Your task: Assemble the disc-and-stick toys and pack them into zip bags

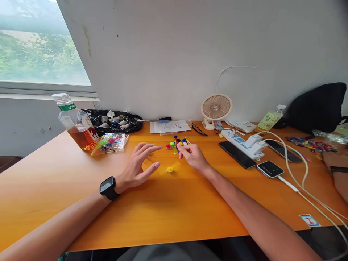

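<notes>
My left hand [141,163] hovers over the table with its fingers stretched and apart, holding nothing. My right hand [194,156] is pinched at the edge of a pile of small coloured plastic pieces; what its fingertips hold, if anything, is hidden. A small round yellow piece [170,169] stands on the table between my hands, with a yellowish smear beside it. In the pile are a red round piece [168,146], a light green round piece [172,144], a green stick-like piece [175,148] and a dark blue disc [175,136].
On the left stand a tea bottle [81,132], a plastic bag of coloured pieces [110,143] and a black bag of rubbish [130,123]. A fan [216,107], power strip [239,145], phone [237,154] and white cables [307,170] lie right. Another person's arm [337,170] shows at far right.
</notes>
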Tool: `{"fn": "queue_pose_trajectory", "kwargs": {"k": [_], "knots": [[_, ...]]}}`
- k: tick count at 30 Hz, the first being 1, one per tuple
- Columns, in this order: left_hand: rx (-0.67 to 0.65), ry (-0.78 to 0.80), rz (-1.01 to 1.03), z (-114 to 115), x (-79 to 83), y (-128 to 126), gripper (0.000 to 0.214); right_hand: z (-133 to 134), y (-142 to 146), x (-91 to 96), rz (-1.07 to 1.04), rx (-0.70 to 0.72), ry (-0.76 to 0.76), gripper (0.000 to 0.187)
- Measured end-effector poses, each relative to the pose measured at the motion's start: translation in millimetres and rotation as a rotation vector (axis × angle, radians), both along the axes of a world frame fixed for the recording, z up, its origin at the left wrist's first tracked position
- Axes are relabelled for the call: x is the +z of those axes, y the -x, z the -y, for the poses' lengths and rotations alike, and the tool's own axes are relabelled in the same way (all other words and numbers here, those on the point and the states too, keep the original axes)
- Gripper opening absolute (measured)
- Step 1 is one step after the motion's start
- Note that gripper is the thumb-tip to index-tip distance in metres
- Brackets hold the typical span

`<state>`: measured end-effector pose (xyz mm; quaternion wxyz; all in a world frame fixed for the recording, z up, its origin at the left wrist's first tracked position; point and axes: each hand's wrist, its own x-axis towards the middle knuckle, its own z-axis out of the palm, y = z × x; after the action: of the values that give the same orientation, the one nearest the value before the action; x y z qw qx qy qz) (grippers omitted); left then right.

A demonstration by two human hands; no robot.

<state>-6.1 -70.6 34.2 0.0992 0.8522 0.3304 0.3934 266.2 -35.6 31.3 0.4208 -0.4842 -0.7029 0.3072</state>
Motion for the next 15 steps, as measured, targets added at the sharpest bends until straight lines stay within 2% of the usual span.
{"fn": "queue_pose_trajectory", "kwargs": {"k": [3, 6, 11, 15], "knots": [[0.078, -0.011, 0.014, -5.6, -1.1, 2.7, 0.037, -6.2, -6.6, -1.4, -0.051, -0.083, -0.066, 0.059], [0.146, -0.032, 0.009, -14.5, -4.8, 4.5, 0.032, -14.8, -14.2, -8.2, -0.002, -0.103, -0.078, 0.048], [0.245, -0.038, -0.006, -32.2, -13.1, 12.4, 0.031, -23.0, -18.9, -19.3, 0.179, -0.052, -0.139, 0.028], [0.317, -0.013, 0.001, -42.4, -19.3, 18.6, 0.03, -20.1, -17.3, -19.1, 0.292, 0.03, -0.192, 0.024]]}}
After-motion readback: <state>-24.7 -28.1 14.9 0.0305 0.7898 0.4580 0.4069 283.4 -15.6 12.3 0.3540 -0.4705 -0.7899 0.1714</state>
